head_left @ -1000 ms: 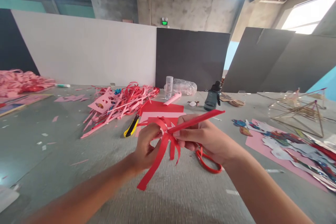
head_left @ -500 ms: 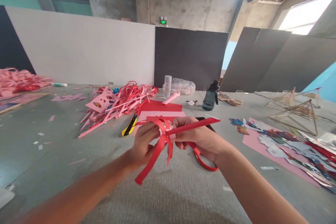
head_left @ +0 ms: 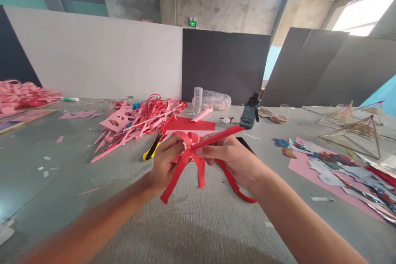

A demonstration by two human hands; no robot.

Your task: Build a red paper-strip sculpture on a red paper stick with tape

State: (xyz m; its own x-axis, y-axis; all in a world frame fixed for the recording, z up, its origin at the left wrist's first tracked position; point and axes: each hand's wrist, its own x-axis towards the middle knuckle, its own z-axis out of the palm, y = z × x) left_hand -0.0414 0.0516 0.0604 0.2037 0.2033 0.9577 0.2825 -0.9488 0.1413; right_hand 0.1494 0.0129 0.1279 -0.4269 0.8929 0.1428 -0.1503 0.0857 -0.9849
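Red paper strips (head_left: pixel 177 177) radiate from a joined middle between my two hands, above the grey table. My left hand (head_left: pixel 167 159) is closed on the left side of this bundle, fingers curled around it. My right hand (head_left: pixel 227 154) pinches the right side near the middle, where a folded red strip (head_left: pixel 221 138) points up and to the right. Two strips hang down; others curve back over the fingers of my left hand. Beneath my right hand shows a curved red piece (head_left: pixel 233 183), partly hidden by the wrist. Red and pink paper sheets (head_left: pixel 188 123) lie just behind.
A yellow-and-black utility knife (head_left: pixel 149 150) lies left of the sheets, near a heap of pink and red strips (head_left: pixel 145 115). Behind stand a clear bottle (head_left: pixel 197 101) and a dark water bottle (head_left: pixel 249 113). Paper cutouts (head_left: pixel 340 169) and stick frames (head_left: pixel 355 130) are at right.
Both hands have shifted slightly up and left with the paper bundle. The folded strip now points more steeply upward, and the hanging strips have swung.
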